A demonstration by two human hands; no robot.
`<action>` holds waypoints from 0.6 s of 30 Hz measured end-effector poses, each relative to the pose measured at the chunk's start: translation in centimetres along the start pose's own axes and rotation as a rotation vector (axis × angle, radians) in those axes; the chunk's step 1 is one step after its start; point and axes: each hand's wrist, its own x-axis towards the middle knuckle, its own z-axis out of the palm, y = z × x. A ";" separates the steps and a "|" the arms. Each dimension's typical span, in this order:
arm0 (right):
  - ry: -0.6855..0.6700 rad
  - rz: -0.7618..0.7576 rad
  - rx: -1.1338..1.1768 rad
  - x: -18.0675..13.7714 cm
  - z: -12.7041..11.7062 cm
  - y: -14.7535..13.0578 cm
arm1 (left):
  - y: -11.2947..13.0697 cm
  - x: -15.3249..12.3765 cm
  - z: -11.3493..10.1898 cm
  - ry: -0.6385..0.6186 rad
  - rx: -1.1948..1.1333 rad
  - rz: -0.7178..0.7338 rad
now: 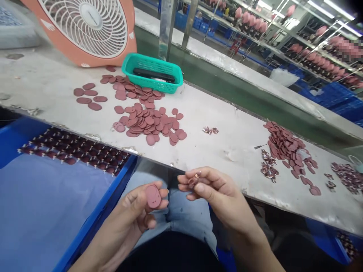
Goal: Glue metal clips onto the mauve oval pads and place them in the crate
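Note:
Over my lap, my left hand (138, 211) pinches a flat, dusty-red oval disc (153, 196) between thumb and fingers, its face with small holes turned up to me. To the right and apart from it, my right hand (215, 192) is closed on a small reddish piece with shiny metal (194, 181); its exact kind is too small to tell. Beyond both hands, a heap of similar red discs (150, 121) lies on the white table (204, 158). A little cluster of small shiny pieces (210, 130) lies to the right of that heap.
An orange fan (129, 41) and a green basket (153, 81) holding a dark object stand at the back. More discs (286, 147) and shiny pieces (269, 166) lie to the right. At lower left, a blue bin (93, 215) holds rows of dark red parts (76, 149).

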 end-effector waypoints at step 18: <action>-0.265 -0.401 -0.758 1.0 1.9 -1.3 | -0.5 -0.1 -1.6 -0.231 0.109 -0.012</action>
